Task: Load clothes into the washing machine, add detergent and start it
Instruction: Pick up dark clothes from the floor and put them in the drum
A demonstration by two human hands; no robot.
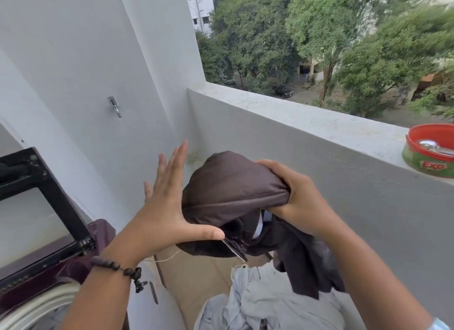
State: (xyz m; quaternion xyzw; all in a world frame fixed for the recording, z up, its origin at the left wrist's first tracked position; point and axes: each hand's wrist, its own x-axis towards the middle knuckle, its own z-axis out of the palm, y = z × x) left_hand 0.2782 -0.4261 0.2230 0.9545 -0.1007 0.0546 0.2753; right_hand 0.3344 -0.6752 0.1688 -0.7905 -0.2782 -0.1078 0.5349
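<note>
At centre frame, high over the balcony floor: dark brown garment (235,197), bunched, clutched at its 3 o'clock edge by right hand (294,194), fingers curled over the cloth. Left hand (167,206) at its 9 o'clock, released, fingers spread straight, thumb touching the underside. Beaded bracelet (120,272) on that wrist. Pale grey clothes (270,302) heaped at 6 o'clock. Washing machine (44,288) at 8 o'clock, lid (36,206) raised. Red-and-green tub (430,152) on parapet ledge (319,123) at 3 o'clock.
</note>
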